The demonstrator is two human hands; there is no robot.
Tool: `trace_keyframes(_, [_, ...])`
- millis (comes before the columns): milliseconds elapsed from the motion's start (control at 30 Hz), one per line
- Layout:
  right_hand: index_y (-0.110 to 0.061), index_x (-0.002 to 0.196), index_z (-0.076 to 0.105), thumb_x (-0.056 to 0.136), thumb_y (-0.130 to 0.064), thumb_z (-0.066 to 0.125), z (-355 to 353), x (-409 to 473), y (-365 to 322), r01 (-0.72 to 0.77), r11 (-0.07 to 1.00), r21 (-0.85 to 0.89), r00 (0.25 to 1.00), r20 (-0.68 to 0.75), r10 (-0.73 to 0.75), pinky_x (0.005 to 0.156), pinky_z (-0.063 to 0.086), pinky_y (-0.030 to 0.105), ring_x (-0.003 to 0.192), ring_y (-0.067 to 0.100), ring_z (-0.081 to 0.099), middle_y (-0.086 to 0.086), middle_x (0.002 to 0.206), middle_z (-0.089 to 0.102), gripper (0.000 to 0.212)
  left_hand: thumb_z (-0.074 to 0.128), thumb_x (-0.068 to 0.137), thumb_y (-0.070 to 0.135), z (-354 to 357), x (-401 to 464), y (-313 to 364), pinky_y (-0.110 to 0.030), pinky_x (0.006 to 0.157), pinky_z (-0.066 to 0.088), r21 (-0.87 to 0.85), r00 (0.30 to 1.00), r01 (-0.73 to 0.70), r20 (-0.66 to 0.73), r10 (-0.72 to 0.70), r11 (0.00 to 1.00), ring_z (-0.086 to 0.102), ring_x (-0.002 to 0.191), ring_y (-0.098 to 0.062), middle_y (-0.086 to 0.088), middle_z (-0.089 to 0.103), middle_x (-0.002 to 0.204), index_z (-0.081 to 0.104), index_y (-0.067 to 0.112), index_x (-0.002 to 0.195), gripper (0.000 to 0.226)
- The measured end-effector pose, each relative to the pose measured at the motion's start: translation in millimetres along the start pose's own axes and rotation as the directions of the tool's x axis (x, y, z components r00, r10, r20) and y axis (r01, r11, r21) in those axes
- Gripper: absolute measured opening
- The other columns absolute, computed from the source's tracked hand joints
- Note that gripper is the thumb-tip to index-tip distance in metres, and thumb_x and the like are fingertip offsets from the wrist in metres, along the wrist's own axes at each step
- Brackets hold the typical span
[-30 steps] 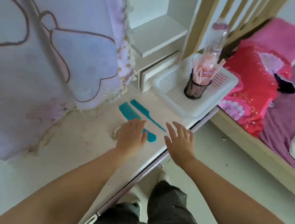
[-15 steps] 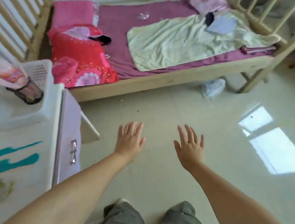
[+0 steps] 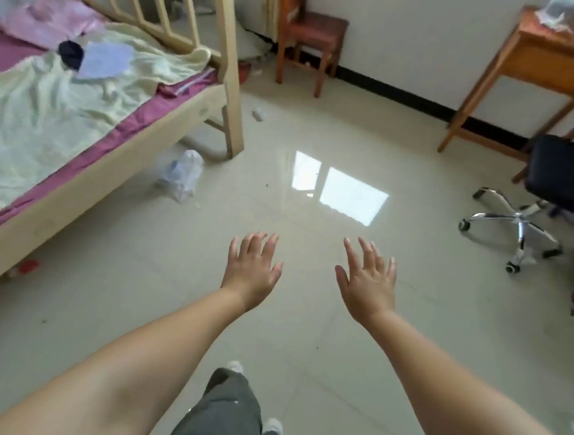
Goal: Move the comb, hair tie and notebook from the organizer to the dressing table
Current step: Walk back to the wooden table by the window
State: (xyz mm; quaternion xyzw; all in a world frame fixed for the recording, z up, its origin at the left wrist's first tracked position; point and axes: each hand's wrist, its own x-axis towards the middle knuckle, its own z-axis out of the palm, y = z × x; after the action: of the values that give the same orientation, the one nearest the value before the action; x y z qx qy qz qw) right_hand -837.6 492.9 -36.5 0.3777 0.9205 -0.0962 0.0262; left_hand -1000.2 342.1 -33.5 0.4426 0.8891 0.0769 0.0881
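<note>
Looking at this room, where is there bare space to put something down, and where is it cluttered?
The widest bare patch is the tiled floor between the bed, the wooden chair and the office chair, ahead of both empty hands, left and right. The bed is covered in bedding, and the desk top looks cluttered.

The bed (image 3: 77,152) is being cut off by the left edge, and the office chair (image 3: 563,174) and wooden desk (image 3: 558,63) by the right. The clear object (image 3: 181,171) by the bed's corner is being blurred beyond telling.
</note>
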Motion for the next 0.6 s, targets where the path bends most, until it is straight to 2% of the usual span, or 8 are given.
trace_keyframes(267, [-0.033, 0.146, 0.006, 0.095, -0.045, 0.023, -26, 131, 140, -0.258, 0.965, 0.043, 0.965, -0.033, 0.26, 0.115, 0.0, 0.053, 0.145, 0.02, 0.006, 0.0, 0.158, 0.008, 0.056, 0.031, 0.093, 0.042, 6, 214, 121, -0.048, 0.116, 0.003, -0.026, 0.972, -0.233, 0.025, 0.233, 0.972, 0.018, 0.137, -0.026, -0.007, 0.024, 0.149, 0.017, 0.02, 0.144, 0.057])
trace_keyframes(600, [-0.03, 0.146, 0.016, 0.094, -0.042, 0.03, -116, 318, 323, -0.512, 0.847, 0.141, 0.834, -0.157, 0.53, 0.114, 0.006, 0.053, 0.143, 0.021, 0.013, 0.002, 0.156, 0.017, 0.055, 0.031, 0.094, 0.041, -15, 489, 312, -0.047, 0.117, 0.002, -0.033, 0.863, -0.501, 0.057, 0.502, 0.865, 0.016, 0.138, -0.026, -0.007, 0.023, 0.149, 0.018, 0.02, 0.144, 0.056])
